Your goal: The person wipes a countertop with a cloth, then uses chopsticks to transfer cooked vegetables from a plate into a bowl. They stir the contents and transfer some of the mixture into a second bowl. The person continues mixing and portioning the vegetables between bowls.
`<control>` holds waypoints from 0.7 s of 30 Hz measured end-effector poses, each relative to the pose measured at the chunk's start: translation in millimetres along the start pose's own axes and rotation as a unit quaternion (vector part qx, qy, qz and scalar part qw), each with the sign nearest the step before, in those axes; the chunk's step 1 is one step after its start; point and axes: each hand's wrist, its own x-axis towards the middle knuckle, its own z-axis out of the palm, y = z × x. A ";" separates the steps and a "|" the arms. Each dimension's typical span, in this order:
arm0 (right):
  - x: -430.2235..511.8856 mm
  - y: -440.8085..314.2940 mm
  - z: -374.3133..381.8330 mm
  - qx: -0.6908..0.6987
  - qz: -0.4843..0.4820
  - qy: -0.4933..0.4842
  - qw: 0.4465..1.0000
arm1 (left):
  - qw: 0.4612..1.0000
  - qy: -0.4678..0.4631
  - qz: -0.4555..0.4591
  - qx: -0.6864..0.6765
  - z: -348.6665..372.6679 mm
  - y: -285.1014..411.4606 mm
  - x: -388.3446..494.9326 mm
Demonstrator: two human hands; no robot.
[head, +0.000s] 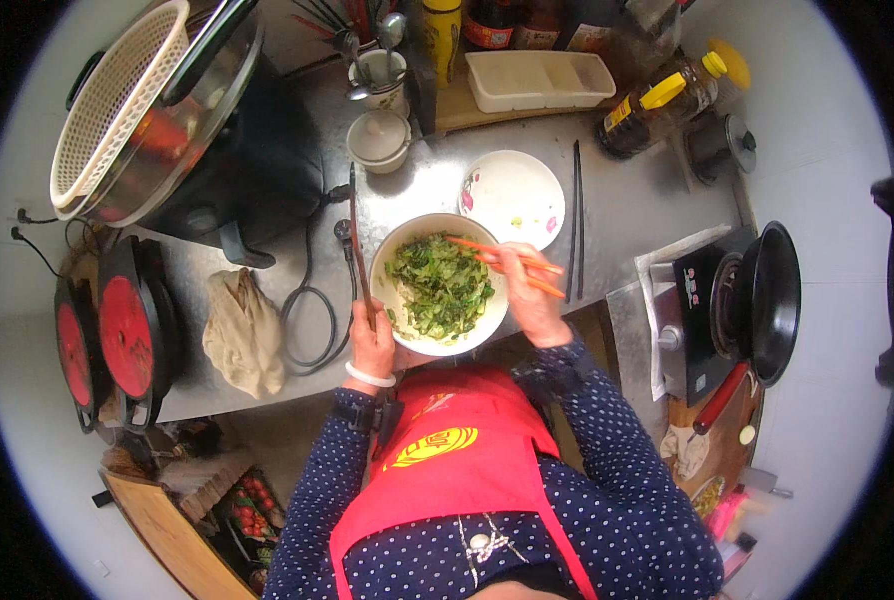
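Observation:
A white bowl (381, 259) stands at the counter's front edge, with chopped leafy greens (443, 289) inside. My right hand (531, 296) is over the bowl's right rim, closed on orange chopsticks (484, 247) whose tips reach the greens. At the bowl's left side, my left hand (372, 339) grips a long, thin brown stick (358, 240), seemingly wooden, that points away from me. Whether its fingers also touch the bowl, I cannot tell. Behind the bowl lies a white plate (518, 191) with a floral pattern and a few green bits. Dark chopsticks (576, 225) lie to the plate's right.
A beige cloth (244, 334) and a black power cord (308, 300) lie on the left of the counter (432, 180). A large black appliance (259, 150) stands behind them. A lidded cup (379, 139) is behind the bowl. At right, a black frying pan (777, 304) rests on a cooktop (698, 322).

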 end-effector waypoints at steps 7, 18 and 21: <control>-37.7 -10.5 9.2 -0.090 -0.060 -0.136 0.985 | 1.000 0.017 0.014 0.005 4.2 -2.6 1.5; -9.1 -10.7 -5.2 -0.196 -0.225 -0.099 0.949 | 1.000 0.012 0.016 0.005 3.1 -2.3 2.8; 2.4 -22.3 -30.1 -0.124 -0.090 -0.080 0.985 | 0.999 0.029 0.023 0.002 6.6 -2.1 3.3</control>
